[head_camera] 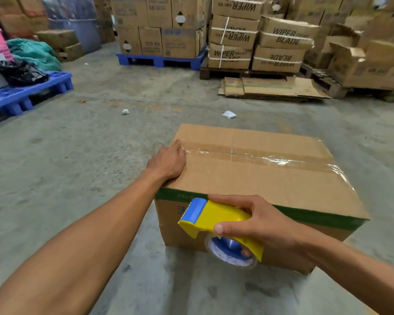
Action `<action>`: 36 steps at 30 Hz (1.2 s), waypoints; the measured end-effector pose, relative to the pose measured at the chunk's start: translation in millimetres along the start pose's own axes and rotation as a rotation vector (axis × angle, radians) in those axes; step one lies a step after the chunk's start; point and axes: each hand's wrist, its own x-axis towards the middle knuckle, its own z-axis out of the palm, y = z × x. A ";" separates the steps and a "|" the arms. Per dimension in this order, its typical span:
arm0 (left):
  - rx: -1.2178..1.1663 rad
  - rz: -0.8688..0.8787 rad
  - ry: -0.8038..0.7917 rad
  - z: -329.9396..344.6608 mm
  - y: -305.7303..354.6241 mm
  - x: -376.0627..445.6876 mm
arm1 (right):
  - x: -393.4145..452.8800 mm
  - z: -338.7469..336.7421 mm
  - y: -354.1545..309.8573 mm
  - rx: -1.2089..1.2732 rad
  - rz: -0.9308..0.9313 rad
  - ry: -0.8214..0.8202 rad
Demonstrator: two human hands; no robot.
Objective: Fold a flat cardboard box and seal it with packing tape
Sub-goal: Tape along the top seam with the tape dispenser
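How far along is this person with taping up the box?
Nearly done. The box is folded and clear tape covers its top seam. The left hand presses the tape's end; the right hand holds the tape dispenser away from it. Other seams are hidden.

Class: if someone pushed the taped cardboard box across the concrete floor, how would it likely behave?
The cardboard box probably slides rather than tips: it sits low and wide on the concrete floor. The top, sealed with clear tape, likely stays shut. Its weight cannot be judged; the contents are hidden.
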 end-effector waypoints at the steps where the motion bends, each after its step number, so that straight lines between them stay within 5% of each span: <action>1: -0.005 0.000 0.007 -0.5 0.2 0.9 | -0.1 -4.6 -12.7 -0.041 -0.035 0.020; 7: -0.016 -0.004 0.014 -1.2 -0.3 2.2 | 23.1 -49.3 -72.8 -0.145 -0.155 0.143; 20: 0.000 -0.015 -0.001 -3.3 3.5 -2.9 | 82.4 -112.0 -102.0 -0.785 0.135 0.047; 27: -0.016 -0.019 0.002 -5.8 6.9 -5.9 | 71.8 -119.7 -81.8 -0.290 0.177 -0.026; 36: -0.118 0.009 0.012 -7.9 4.4 -4.9 | 74.5 -131.6 -83.2 -0.091 0.006 0.043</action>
